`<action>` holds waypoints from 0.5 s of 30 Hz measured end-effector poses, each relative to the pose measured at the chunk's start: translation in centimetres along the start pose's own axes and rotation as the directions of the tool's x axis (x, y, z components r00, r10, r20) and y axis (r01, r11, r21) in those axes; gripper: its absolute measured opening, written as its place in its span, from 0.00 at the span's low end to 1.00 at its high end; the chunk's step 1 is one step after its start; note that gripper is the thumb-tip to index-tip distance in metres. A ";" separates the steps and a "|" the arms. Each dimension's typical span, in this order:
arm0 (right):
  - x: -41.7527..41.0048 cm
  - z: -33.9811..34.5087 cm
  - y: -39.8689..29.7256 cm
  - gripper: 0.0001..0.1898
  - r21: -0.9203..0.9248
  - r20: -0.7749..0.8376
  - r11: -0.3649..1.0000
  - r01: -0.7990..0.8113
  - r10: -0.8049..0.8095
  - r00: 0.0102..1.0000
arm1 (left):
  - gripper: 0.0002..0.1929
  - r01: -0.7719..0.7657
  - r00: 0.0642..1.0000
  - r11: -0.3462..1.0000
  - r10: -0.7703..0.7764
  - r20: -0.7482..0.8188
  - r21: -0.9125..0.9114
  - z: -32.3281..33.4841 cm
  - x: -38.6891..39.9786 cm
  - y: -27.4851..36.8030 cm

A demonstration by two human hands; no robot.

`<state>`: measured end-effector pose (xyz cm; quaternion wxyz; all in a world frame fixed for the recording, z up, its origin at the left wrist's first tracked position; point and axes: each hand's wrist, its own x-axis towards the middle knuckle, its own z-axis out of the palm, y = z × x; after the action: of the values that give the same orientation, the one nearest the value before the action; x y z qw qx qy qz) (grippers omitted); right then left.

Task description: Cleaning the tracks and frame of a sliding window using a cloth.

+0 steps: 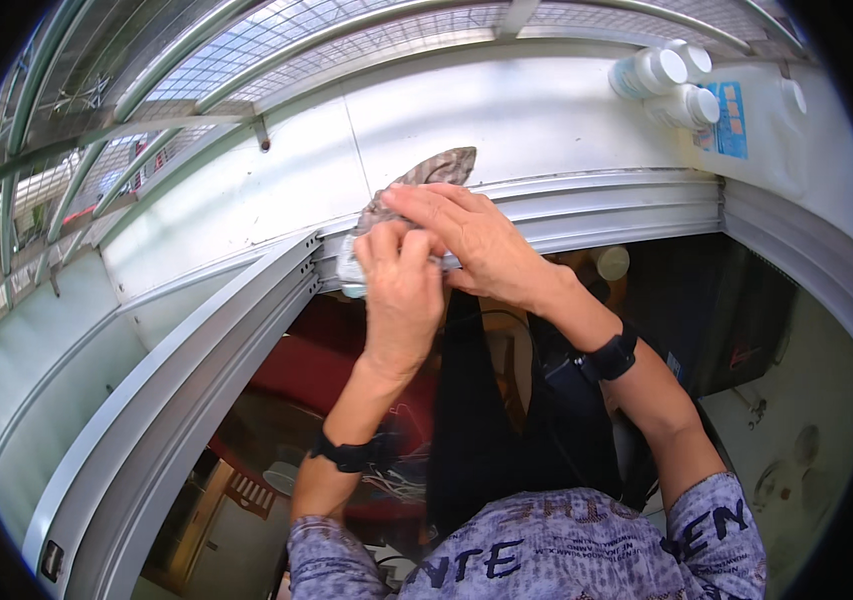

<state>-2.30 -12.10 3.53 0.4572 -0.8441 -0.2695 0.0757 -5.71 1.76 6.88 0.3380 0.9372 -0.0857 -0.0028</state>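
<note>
A grubby grey-brown cloth [437, 166] is bunched over the corner of an aluminium sliding-window track [584, 206], one end spreading onto the white sill [306, 161]. My left hand [402, 296] has its fingers curled into this cloth. Over it reaches my right hand [488, 240], with fingers extended and their tips touching the cloth. Below the left fingers, a pale, whitish patch [351, 262] shows at the track; whether it belongs to the cloth is unclear. The right palm hides part of the track.
An upright aluminium frame [171, 405] runs down on the left. Metal bars with mesh [306, 60] enclose the far side. Several white bottles [651, 73] and a translucent jug [760, 127] stand at the right. Below the track are a red table [321, 379] and a dark panel [704, 307].
</note>
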 end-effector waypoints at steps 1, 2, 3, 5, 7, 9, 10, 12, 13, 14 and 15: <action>0.9 0.0 0.5 0.36 0.175 0.021 0.985 -0.002 -0.002 1.000 | 0.09 0.025 0.996 0.993 -0.035 -0.085 -0.118 0.6 0.2 0.8; 1.5 -0.1 0.8 0.37 0.302 0.118 0.947 -0.106 0.073 0.990 | 0.09 0.038 0.984 0.984 -0.067 -0.166 -0.174 1.1 0.4 1.5; 1.7 -0.5 1.3 0.32 0.359 0.226 0.908 -0.216 0.140 0.964 | 0.09 0.042 0.964 0.946 -0.123 -0.235 -0.322 1.8 0.5 2.2; 1.2 -2.1 1.0 0.29 0.478 0.266 0.825 -0.301 0.191 0.945 | 0.09 0.000 0.911 0.874 -0.199 -0.360 -0.485 2.8 0.5 3.3; 0.6 -3.6 0.1 0.21 0.580 0.295 0.633 -0.513 0.424 0.857 | 0.13 -0.004 0.861 0.872 -0.246 -0.446 -0.489 3.9 0.1 3.9; -0.1 -5.6 -1.0 0.21 0.544 0.197 0.675 -0.497 0.473 0.859 | 0.15 0.004 0.827 0.885 -0.264 -0.496 -0.465 4.7 -1.4 3.9; -0.3 -6.1 -1.5 0.21 0.488 0.057 0.710 -0.507 0.554 0.831 | 0.16 0.114 0.815 0.838 -0.386 -0.432 -0.534 4.8 -2.5 3.7; -1.1 -6.7 -2.6 0.22 0.344 -0.078 0.875 -0.341 0.389 0.918 | 0.17 0.281 0.734 0.638 -0.624 -0.268 -0.717 5.3 -5.1 2.9; -1.2 -6.6 -2.9 0.23 0.170 -0.217 0.972 -0.161 0.196 0.956 | 0.15 0.330 0.627 0.476 -0.756 -0.188 -0.815 5.6 -6.3 2.3; -1.3 -6.1 -2.9 0.23 0.171 -0.218 0.972 -0.162 0.198 0.956 | 0.13 0.376 0.500 0.284 -0.863 -0.065 -0.882 6.0 -7.2 1.5; -1.2 -5.7 -2.6 0.24 0.013 -0.018 0.997 -0.076 0.077 0.997 | 0.11 0.330 0.458 0.258 -0.885 -0.085 -0.908 6.3 -8.0 0.3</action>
<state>-2.16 -15.73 8.70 0.4616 -0.8517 -0.2322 0.0869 -14.01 -1.17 1.85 0.6885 0.5697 0.4347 0.1119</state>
